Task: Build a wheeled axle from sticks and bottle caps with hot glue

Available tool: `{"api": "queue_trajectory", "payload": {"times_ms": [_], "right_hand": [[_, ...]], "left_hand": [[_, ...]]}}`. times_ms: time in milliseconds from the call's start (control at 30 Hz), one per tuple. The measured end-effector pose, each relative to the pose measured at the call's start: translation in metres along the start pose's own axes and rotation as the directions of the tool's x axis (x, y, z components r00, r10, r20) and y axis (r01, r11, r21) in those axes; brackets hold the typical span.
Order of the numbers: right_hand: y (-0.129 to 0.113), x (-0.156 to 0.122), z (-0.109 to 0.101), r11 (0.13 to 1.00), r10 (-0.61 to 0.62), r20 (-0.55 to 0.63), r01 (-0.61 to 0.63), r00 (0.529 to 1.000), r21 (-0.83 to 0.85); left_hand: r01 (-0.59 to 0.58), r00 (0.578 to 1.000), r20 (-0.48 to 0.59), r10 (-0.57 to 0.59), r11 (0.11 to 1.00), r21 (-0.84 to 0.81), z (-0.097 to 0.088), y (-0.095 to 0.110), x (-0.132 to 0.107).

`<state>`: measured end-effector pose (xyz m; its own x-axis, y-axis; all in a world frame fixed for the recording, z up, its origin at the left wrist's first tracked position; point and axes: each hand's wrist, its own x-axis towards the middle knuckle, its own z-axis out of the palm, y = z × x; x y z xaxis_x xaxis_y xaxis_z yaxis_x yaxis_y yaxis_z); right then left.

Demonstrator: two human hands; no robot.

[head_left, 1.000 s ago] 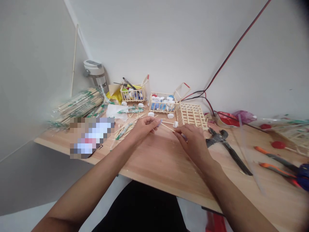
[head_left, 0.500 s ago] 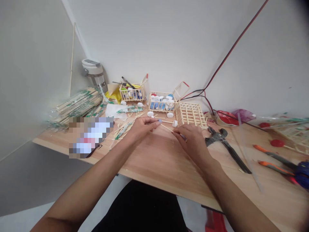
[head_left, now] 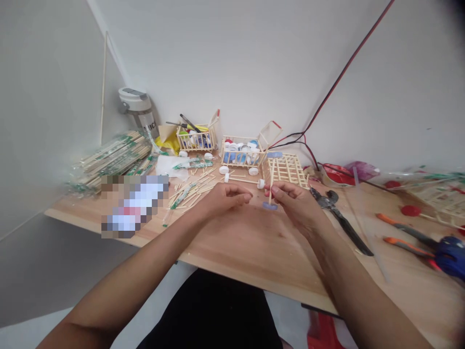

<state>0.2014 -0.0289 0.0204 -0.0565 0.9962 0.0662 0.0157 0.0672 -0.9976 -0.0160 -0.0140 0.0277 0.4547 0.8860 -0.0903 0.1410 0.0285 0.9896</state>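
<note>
On the smooth, wood-grained tabletop (head_left: 247, 242), toward the middle, the right hand (head_left: 296, 201) pinches a slim, pale stick (head_left: 271, 182) between thumb and fingers. It stands nearly upright, leaning slightly, with a flat blue disc (head_left: 274, 154) at its upper end and another at its foot; whether the lower one touches the wood I can't tell. Beside it, a little apart, the left hand (head_left: 227, 198) is loosely curled and released, thumb clear of the fingers. Just beyond the hands, two white round discs sit on a thin wooden axle (head_left: 242, 180). Behind the stick is a lattice basket (head_left: 289, 170) of slender rods; farther left, a stick-built cart (head_left: 241, 165) brims with glossy plastic caps (head_left: 242, 156). Dark, scuffed metal pliers (head_left: 345, 225) lie right of the right hand.
</note>
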Motion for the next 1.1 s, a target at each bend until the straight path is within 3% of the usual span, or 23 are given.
{"api": "queue_trajectory", "payload": {"times_ms": [200,400,667,967,1033,1100], "right_hand": [[0.001,-0.002,0.010,1.000,0.020,-0.018,-0.020,1.000,0.005],[-0.001,-0.005,0.020,0.999,0.016,-0.045,-0.018,0.999,-0.038],[0.005,-0.005,0.025,0.999,0.043,0.035,-0.042,0.998,-0.028],[0.003,-0.006,0.024,0.999,0.011,0.056,-0.009,0.998,-0.041],[0.004,-0.005,0.021,0.997,-0.012,0.065,0.017,0.998,-0.075],[0.004,-0.004,0.019,0.989,-0.031,0.072,0.041,0.997,-0.139]], "left_hand": [[0.003,0.979,0.202,0.017,0.995,-0.099,0.012,-0.001,-0.001],[0.021,0.988,0.152,-0.012,0.998,-0.058,0.015,-0.004,0.002],[0.013,0.983,0.183,0.010,0.992,-0.125,0.015,-0.006,-0.001],[-0.057,0.975,0.210,0.075,0.995,-0.088,0.014,-0.008,0.001],[-0.079,0.986,0.139,0.090,0.993,-0.083,0.011,-0.008,0.004],[-0.112,0.993,-0.028,0.111,0.991,-0.073,0.005,-0.007,0.007]]}}
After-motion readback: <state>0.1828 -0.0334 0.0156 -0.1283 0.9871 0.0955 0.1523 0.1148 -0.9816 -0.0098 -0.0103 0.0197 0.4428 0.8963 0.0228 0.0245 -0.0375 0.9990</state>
